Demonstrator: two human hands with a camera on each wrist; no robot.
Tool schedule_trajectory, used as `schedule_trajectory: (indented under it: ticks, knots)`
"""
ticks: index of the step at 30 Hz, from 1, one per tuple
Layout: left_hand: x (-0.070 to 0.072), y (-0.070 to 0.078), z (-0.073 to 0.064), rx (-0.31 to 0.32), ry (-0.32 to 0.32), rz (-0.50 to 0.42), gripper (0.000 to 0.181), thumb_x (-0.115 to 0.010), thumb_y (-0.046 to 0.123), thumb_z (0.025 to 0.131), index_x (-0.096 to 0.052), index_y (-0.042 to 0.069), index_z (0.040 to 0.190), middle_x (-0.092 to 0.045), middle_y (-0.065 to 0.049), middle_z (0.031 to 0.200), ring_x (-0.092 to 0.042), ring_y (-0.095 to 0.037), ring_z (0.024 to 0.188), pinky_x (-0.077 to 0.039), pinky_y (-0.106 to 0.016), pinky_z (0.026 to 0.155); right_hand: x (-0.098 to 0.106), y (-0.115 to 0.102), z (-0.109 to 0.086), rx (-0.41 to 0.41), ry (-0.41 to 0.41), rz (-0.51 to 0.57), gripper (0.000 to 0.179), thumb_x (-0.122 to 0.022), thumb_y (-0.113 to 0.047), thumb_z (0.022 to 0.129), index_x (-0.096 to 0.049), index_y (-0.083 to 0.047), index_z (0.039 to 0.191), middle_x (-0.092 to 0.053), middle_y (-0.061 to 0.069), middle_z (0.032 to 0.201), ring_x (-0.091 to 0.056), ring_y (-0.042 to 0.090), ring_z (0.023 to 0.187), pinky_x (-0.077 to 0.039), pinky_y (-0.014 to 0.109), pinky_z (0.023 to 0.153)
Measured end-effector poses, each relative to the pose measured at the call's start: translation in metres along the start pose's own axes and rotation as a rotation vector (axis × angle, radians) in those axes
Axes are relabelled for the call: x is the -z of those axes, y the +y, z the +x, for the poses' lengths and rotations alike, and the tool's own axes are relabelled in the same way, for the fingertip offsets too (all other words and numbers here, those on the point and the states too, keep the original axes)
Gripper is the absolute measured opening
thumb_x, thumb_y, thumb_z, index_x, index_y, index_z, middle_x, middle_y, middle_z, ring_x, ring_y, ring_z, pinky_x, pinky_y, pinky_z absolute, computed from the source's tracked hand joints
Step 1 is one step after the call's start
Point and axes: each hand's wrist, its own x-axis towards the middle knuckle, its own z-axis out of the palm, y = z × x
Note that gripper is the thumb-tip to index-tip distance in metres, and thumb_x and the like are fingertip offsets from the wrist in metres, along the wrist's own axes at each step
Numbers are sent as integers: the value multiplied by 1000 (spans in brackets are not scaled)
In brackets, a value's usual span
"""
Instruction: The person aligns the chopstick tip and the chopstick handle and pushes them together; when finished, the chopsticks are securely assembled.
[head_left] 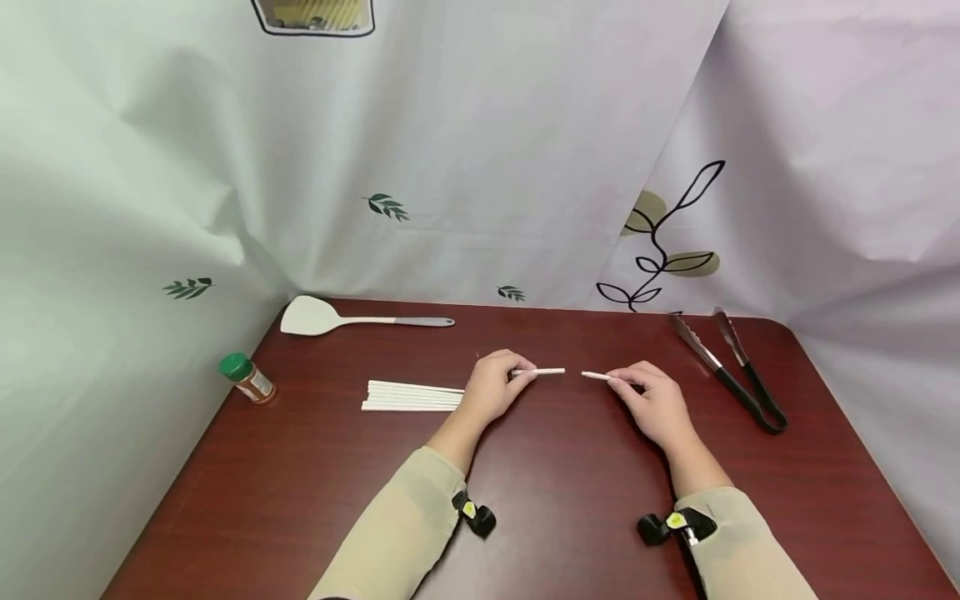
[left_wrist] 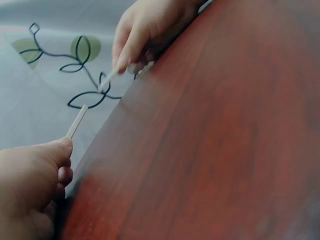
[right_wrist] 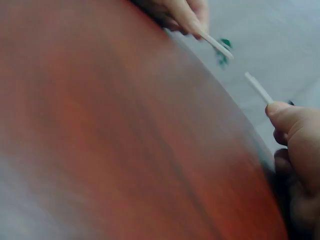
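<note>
My left hand [head_left: 491, 385] pinches a thin white stick [head_left: 551, 371] between thumb and fingers, with its tip pointing right. Facing it, my right hand [head_left: 654, 402] pinches another thin white stick [head_left: 596, 376], pointing left. A small gap parts the two tips, and both are held over the table. The left wrist view shows the left-held stick [left_wrist: 77, 121] close up; in the right wrist view the right-held stick [right_wrist: 258, 87] stands out past the thumb. Several white sticks [head_left: 411, 397] lie side by side on the table, their right ends hidden behind my left hand.
On the dark red table [head_left: 555, 500], a white spatula [head_left: 311, 317] lies at the back left. A green-capped spice jar [head_left: 249, 379] is at the left edge. Black-handled metal tongs [head_left: 738, 375] lie spread at the right. A printed white curtain [head_left: 480, 150] hangs behind.
</note>
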Motion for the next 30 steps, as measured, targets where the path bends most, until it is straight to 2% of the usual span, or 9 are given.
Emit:
schedule_trajectory:
  ticks: [3,6,11,15,19,24,26,30]
  knots:
    - [-1,-3,-2,18,7,-9,7,-81,22,98,-83,16,100,-75,4,99,-68,-13,94,-55,-30,86,1,4,-2,-32,12,6,9,-82,-5,94,-84,-10,101,-73,-2,94,-64,14,90,-46,20,81]
    - [-4,-5,-3,-3,-6,-12,7,-81,23,98,-83,17,101,-74,5,98,-67,-12,93,-55,-29,85,-1,6,-4,-5,10,-3,10,-83,-5,93,-85,-11,101,-74,-2,93,-65,15,90,-46,20,82]
    - [-4,-4,-3,-61,30,-2,8,-82,22,98,-84,15,102,-70,3,97,-66,-13,88,-55,-28,81,-2,4,-4,60,57,-6,15,-86,-2,88,-86,-10,101,-72,1,92,-64,17,88,-46,18,78]
    - [-3,-4,-2,-93,68,45,8,-81,21,98,-85,14,102,-67,-1,97,-65,-16,89,-55,-29,80,-1,6,0,124,78,-55,17,-88,-1,85,-86,-9,100,-70,5,91,-61,25,89,-45,30,79]
    - [-2,-4,-2,-91,92,95,6,-82,19,97,-85,15,100,-67,-2,97,-65,-21,94,-55,-40,91,1,10,3,169,68,-129,19,-88,-1,84,-86,-9,101,-68,7,90,-58,33,93,-43,43,83]
    - [-4,-3,-2,-45,90,150,6,-82,20,96,-86,17,99,-68,-1,98,-62,-26,99,-45,-60,110,5,15,4,175,61,-160,19,-89,0,83,-87,-9,99,-67,9,91,-56,40,96,-41,48,87]
    - [-4,-2,-1,-29,80,164,6,-82,20,96,-86,17,100,-68,-1,99,-61,-26,100,-42,-61,114,6,17,4,168,58,-162,19,-89,0,82,-86,-9,99,-67,10,92,-56,41,96,-40,48,87]
    - [-6,-1,-1,-15,82,201,7,-84,19,95,-86,16,100,-67,-1,99,-60,-25,100,-42,-56,115,6,18,3,165,42,-177,19,-88,-1,82,-86,-9,99,-68,10,93,-56,43,97,-40,50,87]
